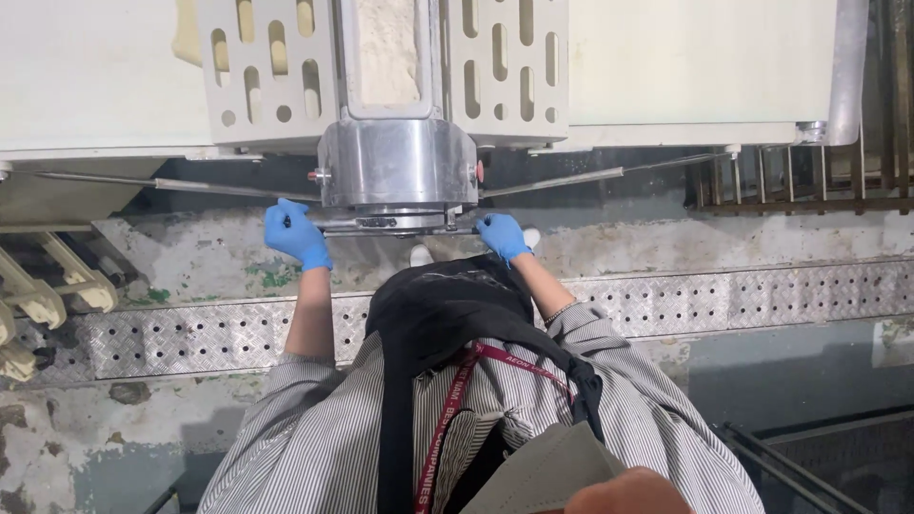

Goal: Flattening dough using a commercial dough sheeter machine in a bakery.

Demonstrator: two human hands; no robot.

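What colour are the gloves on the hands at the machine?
Blue, on both the left hand and the right hand; seen in the head view.

Below you, a band of diamond-pattern tread plate [743, 300] runs across the floor from left to right. On either side of it lies worn concrete floor [190, 257] with flaking pale paint and greenish patches. At your far left, a row of cream-coloured rollers [38, 295] juts in at an angle. At upper right, a rusty metal grating [800, 181] sits beside a grey vertical pipe [847, 67]. White perforated guard panels [267, 67] with oblong slots stand at the top, flanking a pale strip of dough [386, 48]. Flat white conveyor surfaces [95, 71] extend to both sides. At lower right, a dark mesh grid [838, 466] shows.
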